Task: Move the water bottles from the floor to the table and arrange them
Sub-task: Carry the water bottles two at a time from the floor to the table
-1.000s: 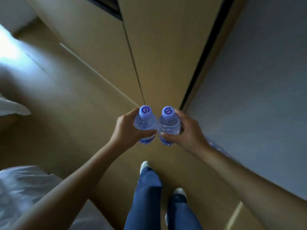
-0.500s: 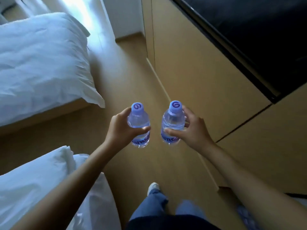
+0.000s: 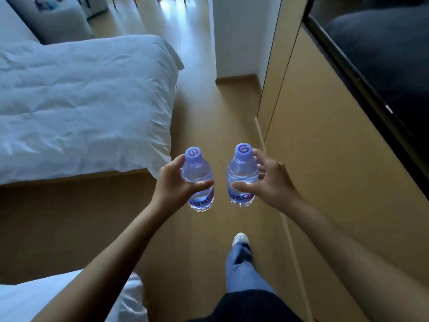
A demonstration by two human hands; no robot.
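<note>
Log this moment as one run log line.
phase: carrying | left hand: grips left bottle upright | right hand: grips right bottle upright | bottles apart | table: not in view

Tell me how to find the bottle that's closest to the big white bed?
Start at the big white bed on the left, then look just past its near corner. Two water bottles are held side by side; yours is the bottle in the left hand, bed side.
</note>
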